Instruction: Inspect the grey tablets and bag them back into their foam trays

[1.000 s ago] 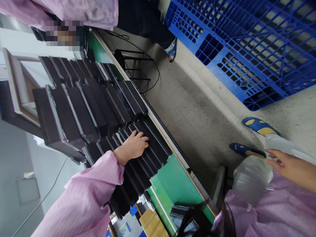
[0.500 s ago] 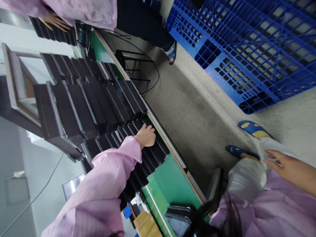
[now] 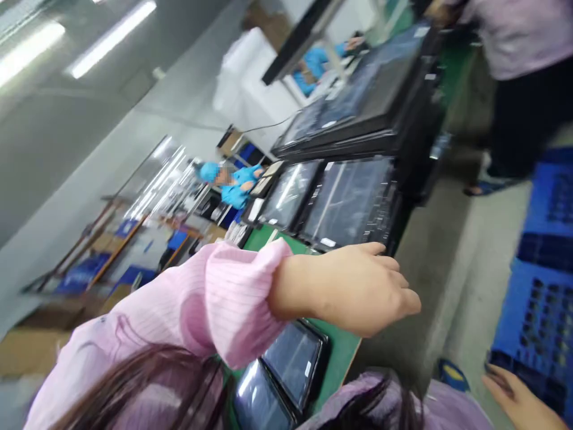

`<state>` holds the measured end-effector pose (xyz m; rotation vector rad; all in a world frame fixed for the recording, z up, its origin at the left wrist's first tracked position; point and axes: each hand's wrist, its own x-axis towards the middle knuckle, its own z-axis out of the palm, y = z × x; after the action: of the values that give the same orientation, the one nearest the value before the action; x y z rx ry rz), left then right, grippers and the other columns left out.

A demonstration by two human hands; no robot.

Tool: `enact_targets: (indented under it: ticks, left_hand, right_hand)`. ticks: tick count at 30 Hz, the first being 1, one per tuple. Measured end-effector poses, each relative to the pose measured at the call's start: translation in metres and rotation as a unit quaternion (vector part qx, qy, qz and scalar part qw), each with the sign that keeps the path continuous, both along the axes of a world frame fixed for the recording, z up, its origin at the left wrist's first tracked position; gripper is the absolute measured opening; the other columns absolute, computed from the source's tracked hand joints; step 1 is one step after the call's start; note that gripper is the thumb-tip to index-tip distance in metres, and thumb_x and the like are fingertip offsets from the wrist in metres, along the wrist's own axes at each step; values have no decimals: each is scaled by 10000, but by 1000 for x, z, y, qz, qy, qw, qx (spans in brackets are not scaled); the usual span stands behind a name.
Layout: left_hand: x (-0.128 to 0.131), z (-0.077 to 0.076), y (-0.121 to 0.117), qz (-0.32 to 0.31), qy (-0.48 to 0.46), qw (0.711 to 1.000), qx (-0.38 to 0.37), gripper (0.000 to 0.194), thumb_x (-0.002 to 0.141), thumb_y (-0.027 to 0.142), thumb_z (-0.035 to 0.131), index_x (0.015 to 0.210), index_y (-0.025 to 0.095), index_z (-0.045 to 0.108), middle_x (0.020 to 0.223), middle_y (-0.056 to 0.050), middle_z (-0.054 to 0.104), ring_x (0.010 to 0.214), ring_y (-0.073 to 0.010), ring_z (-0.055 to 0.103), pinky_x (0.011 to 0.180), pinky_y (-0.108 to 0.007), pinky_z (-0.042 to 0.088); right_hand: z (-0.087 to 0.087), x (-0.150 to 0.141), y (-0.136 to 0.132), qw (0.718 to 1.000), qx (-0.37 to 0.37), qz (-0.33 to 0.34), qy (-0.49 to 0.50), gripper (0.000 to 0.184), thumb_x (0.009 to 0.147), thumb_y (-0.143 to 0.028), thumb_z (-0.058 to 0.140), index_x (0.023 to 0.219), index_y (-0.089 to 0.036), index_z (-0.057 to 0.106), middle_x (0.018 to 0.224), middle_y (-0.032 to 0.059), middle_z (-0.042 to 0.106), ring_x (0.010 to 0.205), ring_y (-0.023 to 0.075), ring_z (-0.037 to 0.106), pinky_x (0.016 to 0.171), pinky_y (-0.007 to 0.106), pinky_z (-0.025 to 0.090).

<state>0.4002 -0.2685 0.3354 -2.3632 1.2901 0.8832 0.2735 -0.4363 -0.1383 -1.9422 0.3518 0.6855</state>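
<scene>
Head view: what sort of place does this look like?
Probably a factory or workshop floor, perhaps for assembling or packing. Stacked black-framed panels lie on a long green-topped bench, a person in a blue cap and top is farther back, and blue plastic pallets stand at the right.

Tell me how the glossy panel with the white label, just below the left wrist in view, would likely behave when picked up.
The glossy panel looks stiff, given its straight edges. Its shiny face may be slippery. Lying flat, it probably won't roll.
</scene>
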Motion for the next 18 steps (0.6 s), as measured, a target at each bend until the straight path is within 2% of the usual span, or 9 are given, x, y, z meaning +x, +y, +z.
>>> enact_targets:
  ticks: [2, 4, 6, 8, 11, 13, 14, 17, 18]
  left_hand:
    - [-48, 34, 51, 95, -101, 989, -58, 155, 801, 124, 472, 814, 172, 619, 940, -67, 704, 935, -201, 606, 912, -367, 428]
    - [-111, 55, 102, 226, -213, 944, -111, 239, 790, 86, 415, 890, 168, 617, 978, -71, 697, 1026, -196, 590, 982, -372, 403]
    - [-185, 60, 144, 377, -302, 861, -159, 301, 783, 79, 377, 935, 183, 615, 1008, -66, 690, 1083, -188, 576, 1016, -374, 396]
    - [-265, 43, 172, 523, -358, 743, -216, 296, 786, 113, 371, 915, 203, 623, 990, -58, 693, 1061, -189, 597, 1002, -375, 423]
    - [-375, -29, 192, 691, -399, 509, -322, 214, 787, 216, 424, 836, 209, 633, 924, -68, 709, 952, -209, 650, 904, -372, 502]
    - [-431, -99, 194, 773, -417, 324, -353, 208, 766, 246, 439, 829, 205, 633, 914, -80, 715, 935, -223, 665, 860, -379, 527]
    - [-453, -137, 193, 807, -411, 252, -341, 217, 734, 243, 451, 843, 206, 635, 923, -81, 716, 926, -234, 670, 850, -399, 531]
    - [-495, -239, 189, 868, -401, 110, -272, 298, 673, 246, 487, 928, 191, 630, 996, -120, 702, 981, -289, 655, 875, -480, 509]
    - [-502, -266, 188, 875, -395, 87, -267, 331, 675, 260, 502, 973, 179, 622, 1032, -142, 691, 1021, -308, 641, 898, -503, 491]
  right_hand:
    - [15, 26, 22, 995, 63, 80, -9, 392, 523, -574, 478, 783, -284, 523, 779, 100, 728, 852, 339, 691, 783, 420, 544]
    - [36, 45, 56, 984, 90, 148, -29, 413, 526, -572, 500, 810, -273, 527, 781, 100, 729, 858, 344, 690, 787, 433, 544]
    - [64, 53, 98, 967, 103, 220, -72, 410, 552, -568, 513, 839, -277, 548, 816, 88, 734, 881, 337, 688, 793, 433, 547]
    - [95, 49, 143, 943, 103, 294, -114, 392, 589, -562, 508, 853, -279, 570, 847, 78, 736, 901, 325, 687, 803, 426, 548]
    - [136, 24, 207, 890, 92, 414, -165, 415, 660, -527, 472, 927, -233, 592, 909, 96, 731, 935, 294, 683, 834, 397, 541]
    - [152, 0, 242, 839, 67, 493, -221, 429, 731, -472, 427, 1016, -194, 586, 960, 108, 722, 930, 262, 685, 840, 378, 540]
    - [157, -11, 258, 813, 45, 520, -259, 424, 763, -436, 409, 1057, -183, 580, 991, 111, 715, 926, 252, 684, 838, 379, 540]
    - [165, -41, 294, 750, -18, 560, -352, 421, 806, -357, 411, 1148, -159, 559, 1132, 134, 660, 1033, 269, 633, 904, 417, 501]
    - [166, -49, 305, 736, -33, 566, -370, 431, 807, -344, 428, 1170, -147, 551, 1183, 148, 630, 1094, 286, 596, 940, 435, 473]
